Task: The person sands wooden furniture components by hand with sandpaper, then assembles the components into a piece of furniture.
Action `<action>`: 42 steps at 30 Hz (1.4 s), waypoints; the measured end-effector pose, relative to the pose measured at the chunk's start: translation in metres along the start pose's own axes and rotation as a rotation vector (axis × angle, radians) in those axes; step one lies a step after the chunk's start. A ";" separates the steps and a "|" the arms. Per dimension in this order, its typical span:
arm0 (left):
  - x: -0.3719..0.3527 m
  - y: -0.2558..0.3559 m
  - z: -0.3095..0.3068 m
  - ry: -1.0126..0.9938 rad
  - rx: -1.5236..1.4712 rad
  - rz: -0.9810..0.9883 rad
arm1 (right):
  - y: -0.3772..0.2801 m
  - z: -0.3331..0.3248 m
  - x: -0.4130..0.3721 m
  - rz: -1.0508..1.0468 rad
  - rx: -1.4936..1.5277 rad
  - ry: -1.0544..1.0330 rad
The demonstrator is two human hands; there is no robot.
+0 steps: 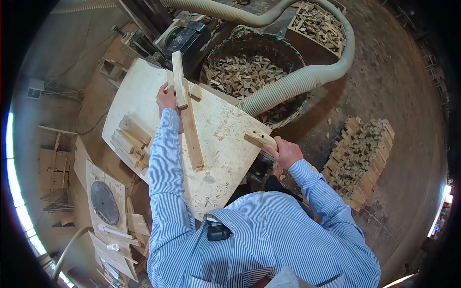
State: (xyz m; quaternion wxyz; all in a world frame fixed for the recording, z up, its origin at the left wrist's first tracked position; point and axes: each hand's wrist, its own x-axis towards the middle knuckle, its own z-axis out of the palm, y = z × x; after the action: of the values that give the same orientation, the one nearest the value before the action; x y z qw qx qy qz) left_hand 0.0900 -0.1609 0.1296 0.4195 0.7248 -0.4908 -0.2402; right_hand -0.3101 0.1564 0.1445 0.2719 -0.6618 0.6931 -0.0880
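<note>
My left hand (166, 99) is closed at the far side of the pale work table (221, 139), its fingers on a short wooden piece (170, 78) beside an upright-looking wooden strip (179, 77). A longer wooden bar (192, 139) runs from there toward my body, with a small wooden block (195, 91) next to it. At the table's right corner, my right hand (288, 151) is wrapped round a wooden block with dark holes (260, 138). The palm side of both hands is hidden.
A machine with a dark motor (187, 37) stands beyond the table. Stacked wooden pieces (129, 137) lie on its left. A basket of offcuts (245, 72), a ribbed hose (283, 89) and a wood pile (357, 161) are to the right. A saw blade (103, 202) lies lower left.
</note>
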 end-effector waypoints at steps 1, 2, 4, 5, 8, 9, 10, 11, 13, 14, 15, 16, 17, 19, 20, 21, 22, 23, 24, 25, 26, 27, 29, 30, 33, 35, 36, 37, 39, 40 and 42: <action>-0.009 0.006 0.000 0.003 -0.087 -0.036 | 0.005 0.000 -0.005 -0.008 0.003 0.000; -0.013 0.004 0.001 0.009 -0.175 -0.070 | 0.011 0.001 -0.009 -0.015 0.007 0.002; -0.022 0.000 0.001 0.193 0.147 0.141 | 0.026 0.001 -0.018 -0.023 0.023 0.027; -0.027 -0.004 -0.001 0.366 0.466 0.344 | 0.031 0.002 -0.023 -0.030 0.026 0.026; -0.047 -0.013 -0.010 0.250 0.551 0.511 | 0.044 0.002 -0.036 -0.070 0.042 0.063; -0.063 -0.001 -0.016 0.267 0.555 0.508 | 0.047 0.002 -0.040 -0.062 0.046 0.072; -0.082 0.010 -0.016 0.192 0.425 0.472 | 0.051 0.002 -0.043 -0.055 0.051 0.076; -0.096 0.020 -0.018 0.121 0.295 0.436 | 0.053 0.002 -0.046 -0.074 0.053 0.073; -0.095 0.006 -0.011 0.215 0.254 0.322 | 0.052 -0.001 -0.054 -0.039 0.063 0.082; -0.092 -0.004 -0.008 0.156 0.313 0.246 | 0.053 -0.002 -0.056 -0.036 0.071 0.080; -0.095 -0.004 -0.008 0.097 0.369 0.167 | 0.057 -0.001 -0.057 -0.063 0.069 0.068; -0.099 -0.003 -0.007 0.120 0.373 0.154 | 0.061 0.000 -0.058 -0.057 0.067 0.071; -0.106 0.010 -0.002 0.062 0.194 0.042 | 0.064 -0.001 -0.058 -0.046 0.065 0.076; -0.111 0.018 0.004 0.010 0.002 -0.065 | 0.063 -0.002 -0.060 -0.046 0.034 0.067; -0.110 0.019 0.008 0.019 -0.087 -0.097 | 0.061 -0.004 -0.062 -0.037 0.030 0.056; -0.107 0.020 0.012 0.028 -0.176 -0.127 | 0.060 -0.005 -0.063 -0.028 0.028 0.046; -0.103 0.022 0.015 0.030 -0.196 -0.139 | 0.060 -0.005 -0.064 -0.033 0.023 0.043; -0.098 0.022 0.017 0.037 -0.198 -0.142 | 0.059 -0.005 -0.063 -0.026 0.024 0.042; -0.093 0.026 0.028 0.045 -0.230 -0.155 | 0.068 -0.009 -0.062 -0.021 0.029 0.041; -0.086 0.025 0.031 0.052 -0.266 -0.167 | 0.069 -0.008 -0.061 -0.028 0.026 0.041; -0.079 0.025 0.034 0.059 -0.270 -0.167 | 0.070 -0.006 -0.061 -0.041 0.031 0.054; -0.073 0.024 0.038 0.063 -0.282 -0.191 | 0.072 -0.005 -0.061 -0.053 0.036 0.066; -0.063 0.025 0.044 0.071 -0.297 -0.217 | 0.074 -0.003 -0.060 -0.066 0.035 0.072; -0.058 0.026 0.046 0.082 -0.337 -0.238 | 0.074 -0.003 -0.061 -0.072 0.038 0.077; -0.054 0.030 0.048 0.100 -0.357 -0.265 | 0.076 0.001 -0.060 -0.073 0.016 0.084; -0.055 0.029 0.047 0.106 -0.329 -0.275 | 0.077 0.002 -0.061 -0.075 0.015 0.080; -0.054 0.028 0.047 0.101 -0.338 -0.274 | 0.077 0.002 -0.060 -0.077 0.015 0.080; -0.053 0.027 0.048 0.098 -0.348 -0.273 | 0.077 0.002 -0.060 -0.080 0.013 0.078; -0.058 0.035 0.048 0.104 -0.356 -0.273 | 0.075 -0.001 -0.059 -0.078 0.019 0.074; -0.060 0.038 0.046 0.106 -0.364 -0.268 | 0.074 0.000 -0.058 -0.085 0.016 0.070; -0.055 0.033 0.048 0.122 -0.336 -0.260 | 0.075 0.001 -0.055 -0.084 0.007 0.072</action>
State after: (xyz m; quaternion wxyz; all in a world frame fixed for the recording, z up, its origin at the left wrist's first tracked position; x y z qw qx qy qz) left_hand 0.0145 -0.1343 0.1289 0.5287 0.7152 -0.3201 -0.3264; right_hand -0.3758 0.2183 0.1217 0.2451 -0.6858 0.6737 -0.1255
